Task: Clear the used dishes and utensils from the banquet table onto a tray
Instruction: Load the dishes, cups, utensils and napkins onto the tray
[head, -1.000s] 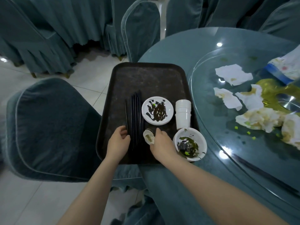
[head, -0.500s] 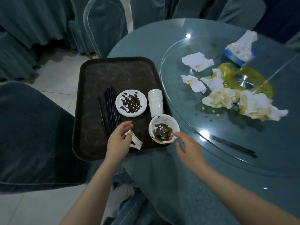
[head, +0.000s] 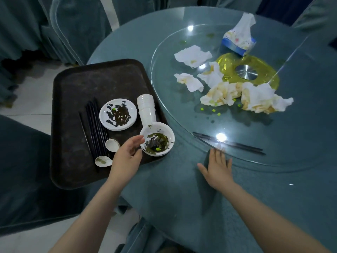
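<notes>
A dark tray lies at the table's left edge. On it are a bundle of black chopsticks, a soiled white plate, stacked white cups, a dirty white bowl and two white spoons. My left hand hovers open over the tray's near right corner, fingertips beside the bowl, holding nothing. My right hand is open, fingers straight, over the tablecloth near the glass turntable's rim. A pair of black chopsticks lies on the glass just beyond it.
The glass turntable carries several crumpled stained napkins, a tissue box, a yellow hub and green food bits. Covered chairs stand around; one chair sits under the tray's left side.
My left hand let go of the spoons, which now lie on the tray. My right hand left the bowl and moved right toward the chopsticks on the glass.
</notes>
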